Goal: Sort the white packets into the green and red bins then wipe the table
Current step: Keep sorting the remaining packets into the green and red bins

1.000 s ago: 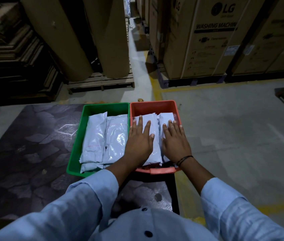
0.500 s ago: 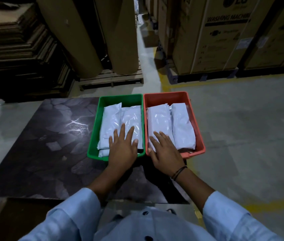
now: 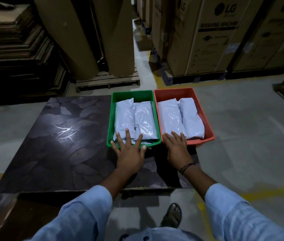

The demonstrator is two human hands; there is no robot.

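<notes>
left hand (image 3: 129, 154): flat, fingers spread wide over near rim of green plastic bin (image 3: 110, 122), holding nothing | right hand (image 3: 176, 148): flat, open on near rim of red plastic bin (image 3: 207, 126) | glossy white plastic packets (image 3: 144, 120): in both bins (side by side) | dark stone-patterned table (image 3: 59, 145): bins at far right corner

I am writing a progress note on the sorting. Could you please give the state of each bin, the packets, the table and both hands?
Green bin: holds white packets.
Red bin: holds white packets too, side by side.
Table: no loose packets on it; no cloth in view.
Left hand: open, flat over the green bin's near rim.
Right hand: open, flat over the red bin's near rim.
</notes>
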